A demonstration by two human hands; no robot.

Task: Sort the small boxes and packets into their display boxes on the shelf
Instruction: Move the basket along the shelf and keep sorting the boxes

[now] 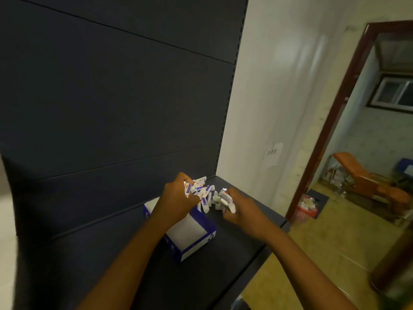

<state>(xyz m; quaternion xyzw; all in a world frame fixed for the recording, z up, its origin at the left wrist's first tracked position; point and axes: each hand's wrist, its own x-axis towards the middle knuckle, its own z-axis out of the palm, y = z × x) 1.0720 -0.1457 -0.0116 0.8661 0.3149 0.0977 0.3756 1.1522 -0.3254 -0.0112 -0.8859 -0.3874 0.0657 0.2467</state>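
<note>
Small packets (202,193) between the fingers are white with blue and red print. Below them, the display box (190,236) is blue outside, white inside, on a dark navy shelf (223,265).

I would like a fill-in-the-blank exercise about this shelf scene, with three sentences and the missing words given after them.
1. Both hands hold small packets above the dark ____.
2. The open display box is white inside and ____ outside.
3. The left hand is over the display box; the right hand is to its ____.

Missing words: shelf; blue; right
</note>
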